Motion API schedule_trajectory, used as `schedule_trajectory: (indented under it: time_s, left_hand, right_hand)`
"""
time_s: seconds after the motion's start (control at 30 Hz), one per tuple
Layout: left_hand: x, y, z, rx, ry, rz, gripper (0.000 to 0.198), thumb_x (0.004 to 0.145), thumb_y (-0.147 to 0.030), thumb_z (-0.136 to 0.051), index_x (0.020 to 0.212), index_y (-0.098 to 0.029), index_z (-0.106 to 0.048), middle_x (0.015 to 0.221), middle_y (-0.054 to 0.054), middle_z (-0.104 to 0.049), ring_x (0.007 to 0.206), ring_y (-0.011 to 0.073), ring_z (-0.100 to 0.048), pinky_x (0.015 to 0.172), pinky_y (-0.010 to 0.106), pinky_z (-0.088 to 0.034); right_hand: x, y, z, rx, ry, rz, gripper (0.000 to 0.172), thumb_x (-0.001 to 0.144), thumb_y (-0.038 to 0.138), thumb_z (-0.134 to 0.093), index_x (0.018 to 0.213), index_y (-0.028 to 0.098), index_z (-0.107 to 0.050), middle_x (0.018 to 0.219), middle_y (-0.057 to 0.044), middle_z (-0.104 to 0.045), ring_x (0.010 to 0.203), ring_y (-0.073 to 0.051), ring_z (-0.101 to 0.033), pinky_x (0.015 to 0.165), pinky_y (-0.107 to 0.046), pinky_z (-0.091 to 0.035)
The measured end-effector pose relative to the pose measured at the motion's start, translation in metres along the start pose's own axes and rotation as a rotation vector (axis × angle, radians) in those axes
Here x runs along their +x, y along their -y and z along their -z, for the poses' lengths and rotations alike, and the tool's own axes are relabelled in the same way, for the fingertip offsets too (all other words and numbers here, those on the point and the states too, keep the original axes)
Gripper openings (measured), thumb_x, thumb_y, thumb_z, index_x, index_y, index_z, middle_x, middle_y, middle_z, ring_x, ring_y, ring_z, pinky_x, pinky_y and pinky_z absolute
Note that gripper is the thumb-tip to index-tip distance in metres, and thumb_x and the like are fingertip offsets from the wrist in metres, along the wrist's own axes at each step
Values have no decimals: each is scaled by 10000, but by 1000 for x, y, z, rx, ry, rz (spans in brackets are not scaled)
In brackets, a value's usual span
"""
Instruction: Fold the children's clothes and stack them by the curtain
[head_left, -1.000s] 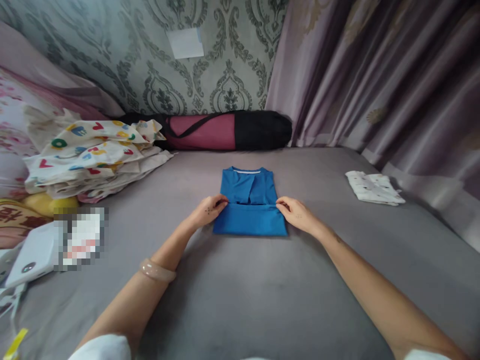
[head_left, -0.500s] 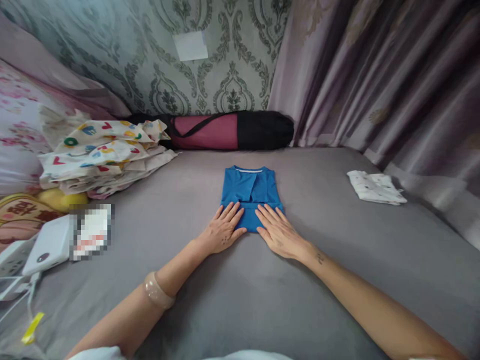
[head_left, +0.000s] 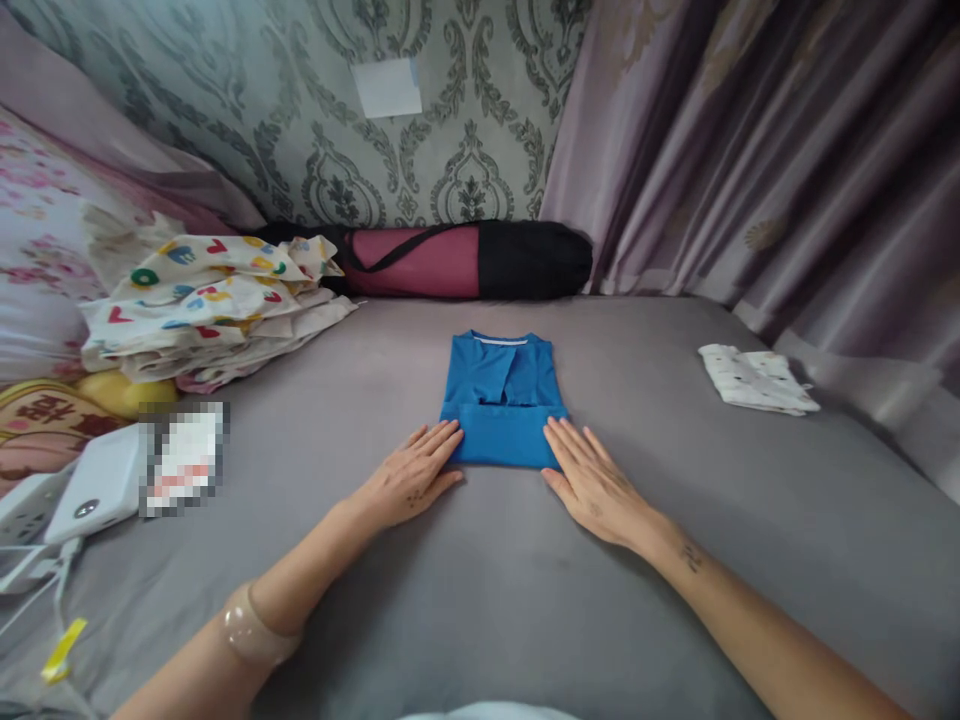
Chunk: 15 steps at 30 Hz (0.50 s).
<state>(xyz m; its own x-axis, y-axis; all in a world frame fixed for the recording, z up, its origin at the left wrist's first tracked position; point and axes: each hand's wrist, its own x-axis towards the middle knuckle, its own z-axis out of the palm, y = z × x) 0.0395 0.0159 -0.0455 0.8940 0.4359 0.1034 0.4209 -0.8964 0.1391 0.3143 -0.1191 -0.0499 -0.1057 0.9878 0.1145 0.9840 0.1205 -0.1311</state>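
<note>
A folded blue shirt lies flat on the grey bed sheet, its collar toward the wall. My left hand rests flat and open on the sheet at the shirt's near left corner, fingertips touching its edge. At the near right corner my right hand lies flat and open too, fingers spread, just touching the fabric. Neither hand holds anything.
A pile of patterned cream clothes sits at the left. A pink and black roll bag lies along the wall. A small folded white garment lies at the right by the curtain. A white power bank and cables are at the near left.
My hands went from pinching the fold's edges to pressing flat on the shirt, then slid apart and back to its near corners.
</note>
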Motion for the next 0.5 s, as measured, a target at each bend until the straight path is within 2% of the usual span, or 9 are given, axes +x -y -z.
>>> schedule_trajectory:
  time_s: [0.1, 0.27, 0.4, 0.5]
  left_hand:
    - [-3, 16, -5, -79, 37, -13, 595, 993, -483, -333, 1494, -163, -303, 1548, 135, -320, 1433, 240, -297, 1171, 445, -292]
    - [0, 22, -4, -140, -1, -46, 574, 978, -481, -395, 1468, -185, -356, 1515, 137, -385, 1405, 243, -357, 1156, 455, -328]
    - [4, 26, -1, -89, -4, -81, 534, 978, -475, -397, 1405, -157, -439, 1472, 151, -449, 1360, 241, -430, 1128, 419, -377]
    - [5, 25, 1, -24, -21, -104, 452, 997, -426, -368, 1336, -159, -507, 1437, 145, -493, 1323, 244, -477, 1099, 407, -413]
  right_hand:
    - [-6, -8, -8, 35, 78, 10, 611, 1013, 421, -254, 1547, 138, -165, 1591, -103, -186, 1470, -219, -142, 1190, -467, -219]
    - [-4, -8, -4, 77, 91, -6, 614, 1006, 425, -290, 1547, 160, -178, 1592, -96, -186, 1468, -220, -141, 1196, -469, -199]
    - [0, -12, 4, 121, 121, -5, 631, 989, 468, -353, 1524, 144, -269, 1575, -104, -246, 1458, -225, -196, 1191, -455, -230]
    - [2, -19, 6, 146, 80, 28, 617, 969, 486, -414, 1486, 153, -365, 1546, -106, -325, 1436, -228, -273, 1176, -437, -281]
